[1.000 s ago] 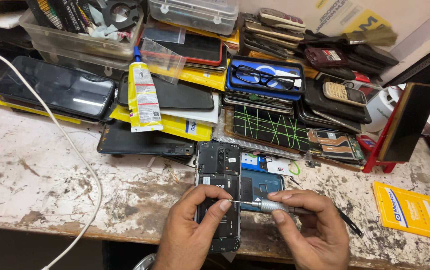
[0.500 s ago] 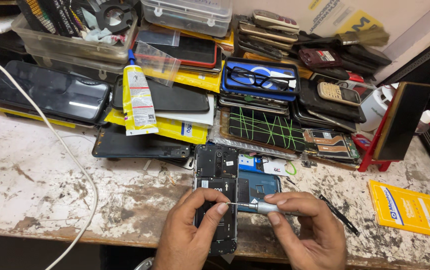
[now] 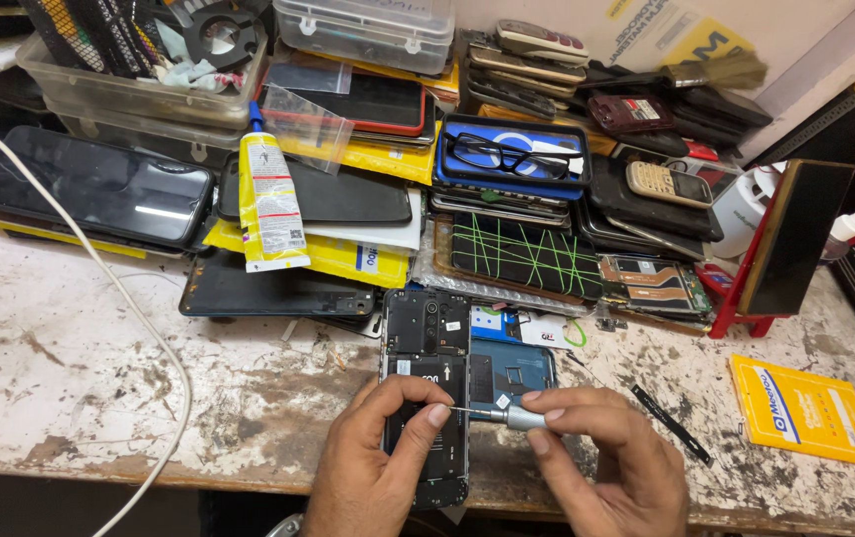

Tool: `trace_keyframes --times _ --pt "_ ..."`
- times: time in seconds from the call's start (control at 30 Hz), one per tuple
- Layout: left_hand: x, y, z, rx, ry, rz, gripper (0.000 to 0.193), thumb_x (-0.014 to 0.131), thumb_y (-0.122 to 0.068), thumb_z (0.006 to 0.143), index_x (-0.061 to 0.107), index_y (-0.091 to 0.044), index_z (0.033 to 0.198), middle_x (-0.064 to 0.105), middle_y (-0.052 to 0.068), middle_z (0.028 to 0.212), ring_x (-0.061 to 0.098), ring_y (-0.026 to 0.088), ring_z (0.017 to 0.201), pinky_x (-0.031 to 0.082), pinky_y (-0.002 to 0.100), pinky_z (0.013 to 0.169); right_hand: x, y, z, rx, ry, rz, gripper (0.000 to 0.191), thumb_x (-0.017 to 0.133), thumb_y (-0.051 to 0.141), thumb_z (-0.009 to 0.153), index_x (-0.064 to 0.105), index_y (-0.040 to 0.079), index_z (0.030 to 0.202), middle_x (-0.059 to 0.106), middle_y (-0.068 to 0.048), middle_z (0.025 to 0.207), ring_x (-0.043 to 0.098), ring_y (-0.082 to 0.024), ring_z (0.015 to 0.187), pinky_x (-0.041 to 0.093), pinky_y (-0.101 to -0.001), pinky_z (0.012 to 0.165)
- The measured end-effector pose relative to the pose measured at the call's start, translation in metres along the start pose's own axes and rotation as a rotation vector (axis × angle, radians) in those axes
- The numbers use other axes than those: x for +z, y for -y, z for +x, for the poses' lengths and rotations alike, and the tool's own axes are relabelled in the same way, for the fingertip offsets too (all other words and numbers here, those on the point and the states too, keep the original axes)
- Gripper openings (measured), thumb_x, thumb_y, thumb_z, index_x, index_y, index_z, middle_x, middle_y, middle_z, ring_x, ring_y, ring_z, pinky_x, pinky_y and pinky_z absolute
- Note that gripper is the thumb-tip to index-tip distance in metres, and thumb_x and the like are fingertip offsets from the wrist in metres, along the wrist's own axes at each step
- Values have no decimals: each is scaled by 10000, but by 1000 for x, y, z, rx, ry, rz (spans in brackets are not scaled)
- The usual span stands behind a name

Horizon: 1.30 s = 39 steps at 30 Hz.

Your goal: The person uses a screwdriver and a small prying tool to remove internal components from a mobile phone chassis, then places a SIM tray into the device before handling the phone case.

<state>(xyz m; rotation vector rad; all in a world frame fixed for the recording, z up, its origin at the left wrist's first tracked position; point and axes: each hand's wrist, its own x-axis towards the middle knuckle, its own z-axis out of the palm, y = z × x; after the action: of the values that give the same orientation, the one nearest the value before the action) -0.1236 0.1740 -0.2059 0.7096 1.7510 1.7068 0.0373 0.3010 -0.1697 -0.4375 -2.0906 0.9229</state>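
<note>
At the near edge of the worn, paint-flecked surface (image 3: 80, 398), the left hand (image 3: 373, 477) curls over an opened phone (image 3: 426, 393), fingers bent and thumb and forefinger pressed on its black inner face. The phone lies flat with its long axis running away from the person, camera end at the far side. The right hand (image 3: 601, 467) is closed in a pinch around a small silver screwdriver (image 3: 507, 416), which lies nearly level, long axis left to right, its thin tip pointing left onto the phone just beside the left forefinger. A blue phone frame (image 3: 512, 366) lies touching the phone's right side (partly under the tool). Further right lies a yellow packet (image 3: 805, 410). Beyond, a glue tube (image 3: 268, 204) leans on stacked phones, and a pair of glasses (image 3: 502, 156) rests in a blue tray
</note>
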Motion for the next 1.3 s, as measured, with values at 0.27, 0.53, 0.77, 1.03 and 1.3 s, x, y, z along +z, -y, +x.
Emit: trace_keyframes --times 0.27,0.53,0.77,1.03,1.3 --pt "-2 -2 0 28 7 -4 162 710 -220 896 759 -92 982 757 47 985 727 154 1015 543 325 900 1 -1 -1 -110 5 -37 324 764 -84 811 611 88 1039 771 -145 1057 768 -219 1060 632 -344 902" --pt "-3 -2 -1 46 12 -19 147 716 -212 895 764 -92 966 757 51 991 730 157 1022 549 330 905 4 -3 -3 -103 -15 22 334 749 -104 819 603 83 1055 764 -157 1061 759 -234 1071 635 -348 882" --pt "-4 0 -1 -4 34 -40 154 715 -203 893 784 -105 990 755 45 1004 740 160 1023 569 331 892 4 -3 -4 -116 3 -11 319 752 -86 823 599 88 1041 763 -155 1057 764 -231 1069 642 -348 880" --pt "-8 -3 -3 77 50 -67 412 663 -150 894 724 -172 1302 743 111 1239 690 217 1175 533 370 992 -6 3 16 -207 51 -2 306 704 -75 885 574 64 1125 735 -184 1139 750 -246 1092 654 -356 927" --pt "-6 -6 -4 28 169 151 505 581 -105 908 682 -193 1395 700 133 1285 682 247 1235 497 379 1033 -16 14 58 -440 218 -250 364 757 -37 870 540 44 1150 717 -174 1127 740 -220 1057 648 -292 866"
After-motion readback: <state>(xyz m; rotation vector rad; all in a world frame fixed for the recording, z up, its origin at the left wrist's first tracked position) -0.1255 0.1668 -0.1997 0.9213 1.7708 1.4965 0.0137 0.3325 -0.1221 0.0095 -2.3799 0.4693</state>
